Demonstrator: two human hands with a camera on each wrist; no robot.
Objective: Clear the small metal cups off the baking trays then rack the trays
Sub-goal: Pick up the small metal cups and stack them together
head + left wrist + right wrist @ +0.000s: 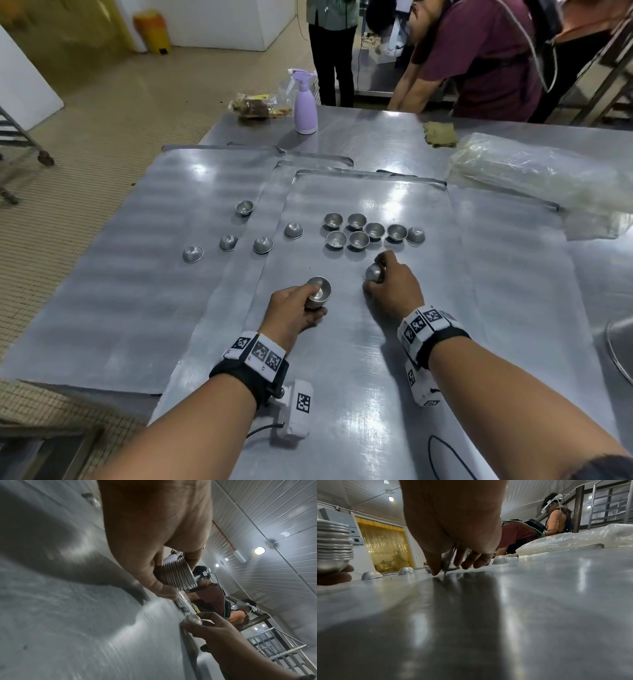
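My left hand (301, 305) grips a nested stack of small metal cups (318, 292), whose ribbed rims show in the left wrist view (178, 574) and at the left edge of the right wrist view (333, 545). My right hand (387, 281) pinches one small metal cup (375, 272) tilted on its edge on the near baking tray (342, 377); the same cup (193, 619) appears in the left wrist view. A cluster of several cups (363, 230) sits upright just beyond my hands. Three upturned cups (263, 245) lie to the left, and more on the left tray (102, 274).
A lilac spray bottle (305, 102), a bag of scraps (260, 106), a folded cloth (440, 134) and a pile of clear plastic bags (534, 171) lie at the table's far side. People stand beyond the table. A large metal bowl rim (620, 346) shows at right.
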